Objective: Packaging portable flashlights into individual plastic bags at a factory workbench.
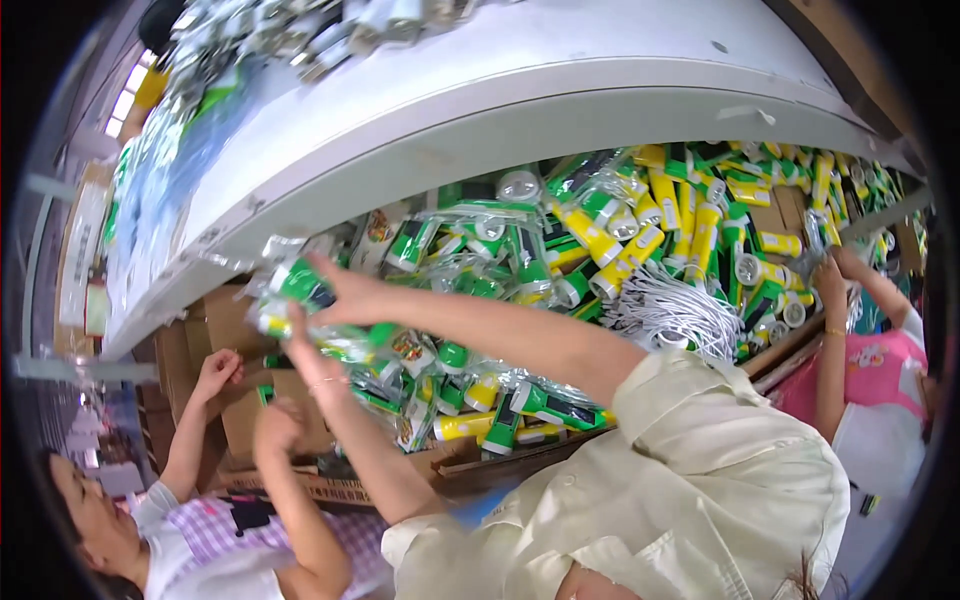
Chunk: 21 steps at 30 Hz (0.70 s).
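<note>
Both of my hands are out at the left end of a heap of flashlights (625,265), blurred by motion. My right hand (350,298) reaches across from the right, its fingers closed on a green-and-white flashlight (297,280) in a see-through plastic bag. Just below it my left hand (306,350), with a thin bracelet at the wrist, grips the lower part of the same bagged bundle, where a bit of yellow shows. Exactly how many pieces are in the bundle I cannot tell. Below my arms lie more bagged green flashlights (548,405).
A white table (500,95) spans the far side, with a pile of silvery parts (300,35) on it. White cords (675,310) lie bundled on the heap. Cardboard (240,325) stands at the left. One co-worker's hands (280,425) are near at left; another person's hand (830,280) works at right.
</note>
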Motion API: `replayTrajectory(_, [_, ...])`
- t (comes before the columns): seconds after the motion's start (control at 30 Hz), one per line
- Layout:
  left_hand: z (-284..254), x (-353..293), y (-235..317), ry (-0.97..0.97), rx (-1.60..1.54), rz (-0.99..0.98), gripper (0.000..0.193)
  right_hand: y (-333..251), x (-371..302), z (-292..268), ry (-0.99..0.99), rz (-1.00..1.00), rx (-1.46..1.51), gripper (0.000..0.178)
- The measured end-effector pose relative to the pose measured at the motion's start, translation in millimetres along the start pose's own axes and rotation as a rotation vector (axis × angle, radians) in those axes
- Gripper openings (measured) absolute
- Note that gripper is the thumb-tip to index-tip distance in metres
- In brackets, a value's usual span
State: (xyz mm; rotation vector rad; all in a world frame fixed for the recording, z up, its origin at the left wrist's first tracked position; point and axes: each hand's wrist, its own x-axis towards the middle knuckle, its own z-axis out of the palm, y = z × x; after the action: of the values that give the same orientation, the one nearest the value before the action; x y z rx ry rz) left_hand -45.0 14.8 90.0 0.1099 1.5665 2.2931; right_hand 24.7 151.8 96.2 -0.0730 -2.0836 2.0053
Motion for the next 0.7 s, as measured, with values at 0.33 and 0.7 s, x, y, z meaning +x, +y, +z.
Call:
replayTrajectory(0.33, [113.0,21.1,-43.2,-0.015,0.827,0.619,0.074,5.8,-139.7,-180.4,1.212,-0.124,-0.784,0.051])
replayTrajectory(0.7, [374.8,-21.0,-132.9,-1.264,1.835,1.062,0.048,72.6,-204.5,-290.2,1.025,0.473,-0.63,0.088])
